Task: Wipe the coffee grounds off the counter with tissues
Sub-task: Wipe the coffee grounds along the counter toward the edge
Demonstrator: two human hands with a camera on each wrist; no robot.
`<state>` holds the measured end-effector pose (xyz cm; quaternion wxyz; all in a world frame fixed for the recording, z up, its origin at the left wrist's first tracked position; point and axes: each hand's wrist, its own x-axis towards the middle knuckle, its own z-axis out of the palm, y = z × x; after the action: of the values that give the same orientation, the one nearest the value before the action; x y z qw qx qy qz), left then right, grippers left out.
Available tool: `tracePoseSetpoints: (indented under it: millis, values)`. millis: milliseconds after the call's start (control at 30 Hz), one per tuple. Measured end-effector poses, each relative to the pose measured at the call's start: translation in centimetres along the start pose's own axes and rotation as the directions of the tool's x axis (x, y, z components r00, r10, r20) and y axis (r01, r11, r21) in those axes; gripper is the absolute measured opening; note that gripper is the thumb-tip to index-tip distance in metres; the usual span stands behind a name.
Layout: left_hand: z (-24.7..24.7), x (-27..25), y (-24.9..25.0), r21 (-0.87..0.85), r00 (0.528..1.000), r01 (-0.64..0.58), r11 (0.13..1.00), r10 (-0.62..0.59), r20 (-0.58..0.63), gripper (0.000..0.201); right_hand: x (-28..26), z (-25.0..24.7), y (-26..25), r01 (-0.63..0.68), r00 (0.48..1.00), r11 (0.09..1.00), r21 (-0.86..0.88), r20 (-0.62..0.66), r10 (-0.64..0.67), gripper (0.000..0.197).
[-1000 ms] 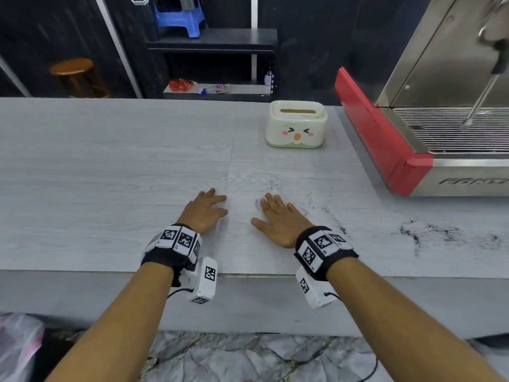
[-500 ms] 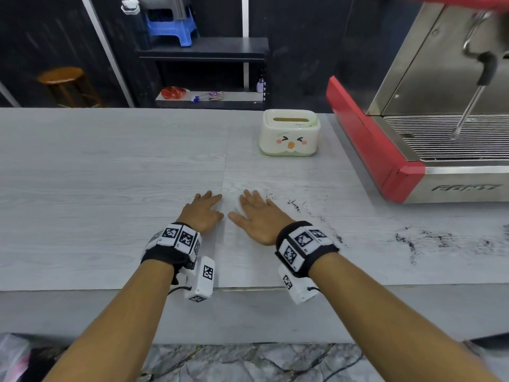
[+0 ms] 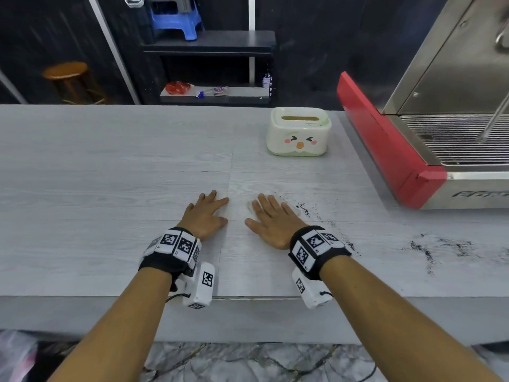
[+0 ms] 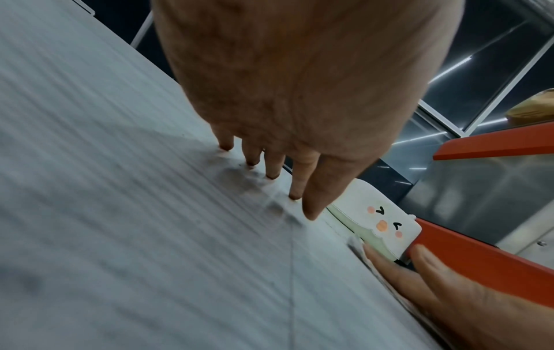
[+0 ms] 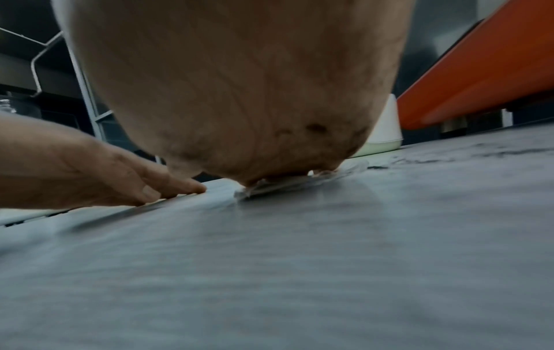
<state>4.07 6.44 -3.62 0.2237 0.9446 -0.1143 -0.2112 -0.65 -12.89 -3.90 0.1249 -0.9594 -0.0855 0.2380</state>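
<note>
My right hand (image 3: 271,220) lies flat, fingers straight, pressing a thin white tissue (image 3: 250,205) onto the grey counter (image 3: 110,166); the tissue's edge (image 5: 288,186) shows under the palm in the right wrist view. Black coffee grounds (image 3: 304,209) trail right of that hand, with more grounds (image 3: 429,250) further right. My left hand (image 3: 205,213) rests flat on the counter beside it, fingers (image 4: 295,180) straight, holding nothing. The white tissue box (image 3: 298,132) with a cartoon face stands behind the hands.
A red and steel coffee machine (image 3: 413,150) fills the counter's right back, its steam wand (image 3: 493,119) over the drip grate. The counter's front edge (image 3: 248,297) runs under my wrists. Beyond the counter stand a dark shelf (image 3: 212,48) and a wooden stool (image 3: 68,75).
The right hand with the tissue slid left toward the left hand, then back right toward the grounds. The left hand stayed in place.
</note>
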Motion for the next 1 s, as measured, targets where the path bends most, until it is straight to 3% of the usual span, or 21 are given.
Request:
tracePoseSetpoints:
  millis: [367, 667, 1000]
  values:
    - [0.5, 1.1, 2.3, 0.017, 0.999, -0.027, 0.999, 0.027, 0.022, 0.066, -2.6, -2.3, 3.7, -0.174, 0.985, 0.977, 0.123, 0.003, 0.175, 0.074]
    - [-0.1, 2.9, 2.3, 0.139, 0.997, -0.06, 0.988, 0.052, 0.064, 0.062, 1.7, -2.4, -3.3, 0.047, 0.999, 0.982, 0.182, -0.006, -0.047, 0.075]
    - [-0.2, 3.4, 2.0, 0.143, 0.996, -0.053, 0.988, 0.042, 0.076, 0.072, 2.9, -3.1, 0.6, -0.077, 0.996, 0.991, 0.112, 0.041, 0.073, 0.068]
